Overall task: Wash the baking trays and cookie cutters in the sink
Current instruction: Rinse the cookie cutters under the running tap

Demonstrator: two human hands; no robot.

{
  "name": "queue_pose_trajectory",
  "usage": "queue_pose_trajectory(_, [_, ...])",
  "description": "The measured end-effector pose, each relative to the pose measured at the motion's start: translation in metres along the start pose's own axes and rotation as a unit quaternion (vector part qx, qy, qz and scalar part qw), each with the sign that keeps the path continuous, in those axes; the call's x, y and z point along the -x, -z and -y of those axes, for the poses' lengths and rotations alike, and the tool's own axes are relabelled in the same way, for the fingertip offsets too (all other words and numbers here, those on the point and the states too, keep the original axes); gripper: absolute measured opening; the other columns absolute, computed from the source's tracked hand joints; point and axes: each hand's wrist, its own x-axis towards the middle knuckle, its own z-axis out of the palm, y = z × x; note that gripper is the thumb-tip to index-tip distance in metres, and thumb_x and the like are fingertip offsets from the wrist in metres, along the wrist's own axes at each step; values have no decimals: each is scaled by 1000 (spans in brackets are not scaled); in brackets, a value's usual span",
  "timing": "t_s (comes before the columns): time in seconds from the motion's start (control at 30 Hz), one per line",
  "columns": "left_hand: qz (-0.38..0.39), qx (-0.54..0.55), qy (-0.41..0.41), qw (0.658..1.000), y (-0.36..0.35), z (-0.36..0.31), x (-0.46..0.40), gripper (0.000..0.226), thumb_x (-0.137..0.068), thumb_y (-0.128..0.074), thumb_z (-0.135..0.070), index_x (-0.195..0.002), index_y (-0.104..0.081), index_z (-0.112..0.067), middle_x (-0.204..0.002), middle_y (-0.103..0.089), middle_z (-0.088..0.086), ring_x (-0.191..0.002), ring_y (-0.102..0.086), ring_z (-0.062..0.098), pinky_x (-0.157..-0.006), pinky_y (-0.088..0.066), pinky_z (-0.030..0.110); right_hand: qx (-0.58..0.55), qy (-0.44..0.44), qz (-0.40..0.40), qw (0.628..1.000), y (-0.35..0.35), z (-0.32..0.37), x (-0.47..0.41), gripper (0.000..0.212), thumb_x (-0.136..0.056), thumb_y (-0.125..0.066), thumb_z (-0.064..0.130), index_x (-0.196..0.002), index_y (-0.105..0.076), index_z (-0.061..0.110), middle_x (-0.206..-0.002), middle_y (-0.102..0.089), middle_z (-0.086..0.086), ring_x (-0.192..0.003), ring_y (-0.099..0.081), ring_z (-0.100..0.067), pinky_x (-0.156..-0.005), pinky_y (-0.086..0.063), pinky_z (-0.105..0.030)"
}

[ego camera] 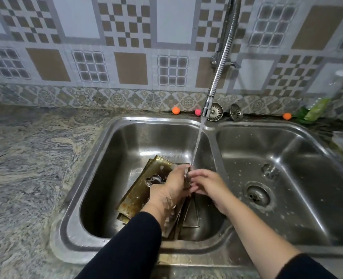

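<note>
2 hands (188,183) under water (196,146), trays (138,194) below

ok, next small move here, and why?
Probably turn the cutter under the stream. Both hands, left and right, hold it where the water lands, so only one face gets rinsed; the trays below look unwashed.

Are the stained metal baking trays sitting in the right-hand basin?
No, the stained metal baking trays lie stacked in the left basin; the right basin holds only its drain.
</note>
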Motion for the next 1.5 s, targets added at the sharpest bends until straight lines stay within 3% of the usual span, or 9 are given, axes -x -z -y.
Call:
queue_pose_trajectory(0.23, [14,12,-28,999,9,0,9,23,-102,-34,-16,-102,-56,-7,-94,-61,10,-85,-59,21,-78,-51,38,157,95,-94,978,-12,18,-19,15,-82,-71,13,-72,-64,22,-67,-61,8,-57,-58,-3,-45,-38,-8])
queue_pose_trajectory(0.57, [-75,3,-121,990,7,-5,8,35,-104,-33,-20,-113,-65,-8,-106,-67,23,-99,-65,38,-88,-54,49,18,5,-13,1000,-11,32,-21,33,-85,-60,-4,-88,-64,28,-74,-62,0,-63,-62,-15,-71,-57,-36])
queue_pose_trajectory(0.7, [-74,14,-134,988,-1,-14,11,35,-104,-30,-17,-114,-62,-8,-108,-65,21,-99,-64,34,-85,-55,46,1,42,81,996,1,28,-14,38,-83,-68,8,-109,-62,36,-110,-62,-5,-87,-63,-16,-85,-54,-35])
queue_pose_trajectory(0.8, [-63,15,-139,988,-16,-15,11,33,-104,-32,-15,-105,-64,-7,-104,-66,20,-90,-65,29,-71,-56,35,146,133,33,980,14,25,-12,48,-73,-78,11,-113,-58,28,-118,-53,-3,-90,-61,-11,-84,-52,-27])
queue_pose_trajectory(0.9, [-60,-88,-199,974,-31,-9,7,34,-102,-38,-16,-88,-69,-21,-97,-71,12,-93,-67,28,-87,-54,45,242,183,-35,952,32,31,-12,57,-69,-78,12,-122,-57,18,-115,-53,2,-84,-54,-7,-78,-45,-21])
queue_pose_trajectory(1.0, [-22,-306,-256,917,-48,-4,2,29,-100,-43,-21,-114,-68,-22,-120,-66,6,-113,-59,22,-104,-43,39,274,174,-82,942,72,28,-23,62,-70,-81,20,-127,-54,20,-120,-51,2,-103,-53,-13,-93,-45,-27])
queue_pose_trajectory(1.1, [38,-551,-267,789,-67,4,-5,45,-101,-42,-27,-145,-39,-20,-155,-28,1,-143,-24,17,-116,-16,28,280,99,-116,948,125,7,-40,69,-72,-81,26,-133,-48,26,-125,-49,4,-112,-52,-15,-98,-45,-32])
queue_pose_trajectory(1.3, [31,-799,-161,578,-101,16,-16,73,-100,-24,-50,-151,12,-13,-157,24,1,-144,21,15,-119,6,45,305,-54,-170,935,219,-73,-75,64,-72,-81,26,-129,-53,18,-131,-57,-8,-116,-56,-26,-95,-45,-32])
queue_pose_trajectory(1.5, [-4,-833,-156,531,-103,25,-19,74,-99,-18,-53,-150,17,-13,-154,29,1,-143,24,16,-116,11,40,305,-128,-228,916,274,-138,-113,42,-81,-69,29,-120,-60,15,-115,-62,-15,-104,-61,-32,-87,-52,-38])
